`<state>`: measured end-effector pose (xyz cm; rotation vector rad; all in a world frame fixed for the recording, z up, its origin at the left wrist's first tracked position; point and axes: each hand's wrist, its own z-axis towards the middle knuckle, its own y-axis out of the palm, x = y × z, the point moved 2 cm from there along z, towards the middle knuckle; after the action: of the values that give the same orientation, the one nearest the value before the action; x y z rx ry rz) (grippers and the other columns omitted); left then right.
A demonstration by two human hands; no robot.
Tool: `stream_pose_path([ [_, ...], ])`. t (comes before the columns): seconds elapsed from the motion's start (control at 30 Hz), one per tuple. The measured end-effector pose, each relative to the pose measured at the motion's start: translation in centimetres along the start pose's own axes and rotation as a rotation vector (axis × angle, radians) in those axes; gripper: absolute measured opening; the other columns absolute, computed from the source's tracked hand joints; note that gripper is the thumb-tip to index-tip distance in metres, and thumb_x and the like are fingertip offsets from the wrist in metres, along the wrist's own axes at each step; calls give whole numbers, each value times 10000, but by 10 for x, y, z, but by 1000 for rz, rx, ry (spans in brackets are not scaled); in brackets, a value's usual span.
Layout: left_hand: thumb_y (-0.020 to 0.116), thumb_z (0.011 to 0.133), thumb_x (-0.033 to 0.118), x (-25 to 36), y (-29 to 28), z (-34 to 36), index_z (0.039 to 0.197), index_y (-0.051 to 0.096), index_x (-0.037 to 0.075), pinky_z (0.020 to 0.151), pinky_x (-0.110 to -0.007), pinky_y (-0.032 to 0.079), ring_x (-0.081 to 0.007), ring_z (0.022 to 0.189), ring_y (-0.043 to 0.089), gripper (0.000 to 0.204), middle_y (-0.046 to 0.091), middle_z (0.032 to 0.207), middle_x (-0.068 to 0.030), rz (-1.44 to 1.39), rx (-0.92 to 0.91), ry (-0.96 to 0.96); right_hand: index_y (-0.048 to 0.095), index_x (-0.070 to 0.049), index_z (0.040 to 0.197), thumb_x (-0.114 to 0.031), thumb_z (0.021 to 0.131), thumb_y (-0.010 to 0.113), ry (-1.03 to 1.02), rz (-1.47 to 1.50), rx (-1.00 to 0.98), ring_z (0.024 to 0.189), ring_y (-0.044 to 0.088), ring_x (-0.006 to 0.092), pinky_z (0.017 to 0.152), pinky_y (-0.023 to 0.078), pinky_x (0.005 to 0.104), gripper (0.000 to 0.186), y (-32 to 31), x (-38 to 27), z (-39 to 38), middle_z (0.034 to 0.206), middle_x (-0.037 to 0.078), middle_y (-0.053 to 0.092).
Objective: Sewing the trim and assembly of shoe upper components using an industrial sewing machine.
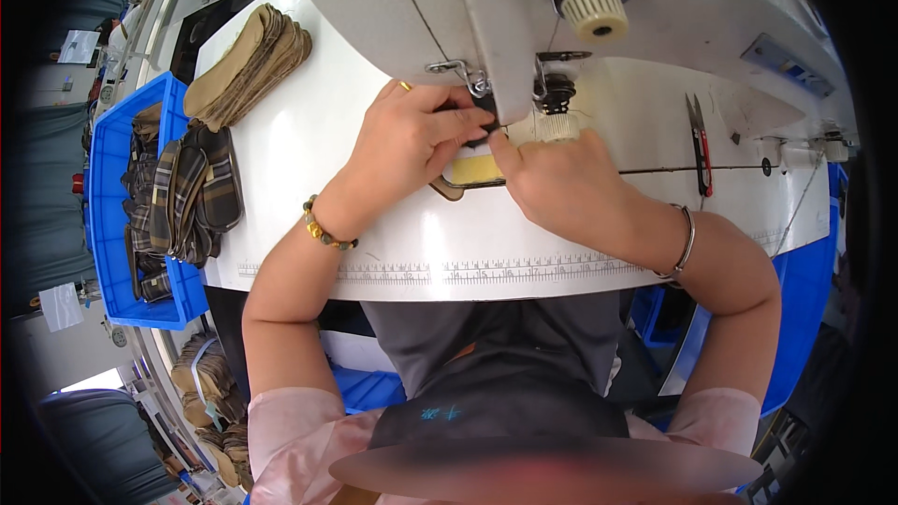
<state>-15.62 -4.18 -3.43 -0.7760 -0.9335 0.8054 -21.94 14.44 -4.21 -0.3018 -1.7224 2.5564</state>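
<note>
At the white sewing machine (402,14), both my hands are close around the presser foot. My left hand (400,138) is closed, its thumb and fingers pinching a small dark fabric piece (483,110) beside the needle area. From the other side, my right hand (566,185) reaches in with its thumb close to the same piece; its other fingers are curled and partly hidden by the machine, so what they hold cannot be made out. A yellow patch (475,169) shows on the machine bed between my hands. Below my left fingers a tan rounded edge (447,189) sticks out.
Tan insole-shaped pieces (248,65) are stacked at the left. Plaid fabric pieces (192,182) overflow a blue bin (110,224) at the table's left edge. Red-and-black thread snips (700,145) lie right of my right hand. A printed ruler (449,273) runs along the front edge.
</note>
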Motion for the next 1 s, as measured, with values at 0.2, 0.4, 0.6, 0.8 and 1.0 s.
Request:
stream_pose_path([
  [0.2,778,750,68,-6,4,2,951,790,122,680,-335,487,-227,722,623,209,665,841,-40,11,56,-26,663,-27,807,-90,782,637,14,-46,16,494,648,194,438,486,332,72,3,1,2,534,51,598],
  [0.4,772,780,83,-10,5,4,985,785,119,699,-322,482,-211,759,638,208,682,852,-53,6,29,-69,663,-40,796,-83,773,636,20,-24,27,497,647,206,454,493,341,56,5,4,3,536,61,597],
  [0.6,729,891,110,-20,-6,10,1077,759,63,656,-279,527,-145,721,670,194,726,869,-87,-306,-138,-200,639,-53,764,-79,743,646,-6,-27,37,505,652,215,453,489,348,34,6,8,1,548,67,606],
  [0.8,692,941,143,-23,1,13,1092,755,55,704,-254,548,-90,771,675,186,752,889,-71,-337,-162,-283,637,-50,758,-74,740,643,-7,-10,20,512,652,217,449,484,349,31,4,9,1,561,75,614],
  [1.0,689,944,151,-23,3,9,1092,757,59,702,-251,544,-86,753,669,187,753,867,-66,-309,-120,-283,639,-51,766,-73,743,642,-7,-6,16,530,657,216,455,487,351,32,4,7,1,564,72,611],
])
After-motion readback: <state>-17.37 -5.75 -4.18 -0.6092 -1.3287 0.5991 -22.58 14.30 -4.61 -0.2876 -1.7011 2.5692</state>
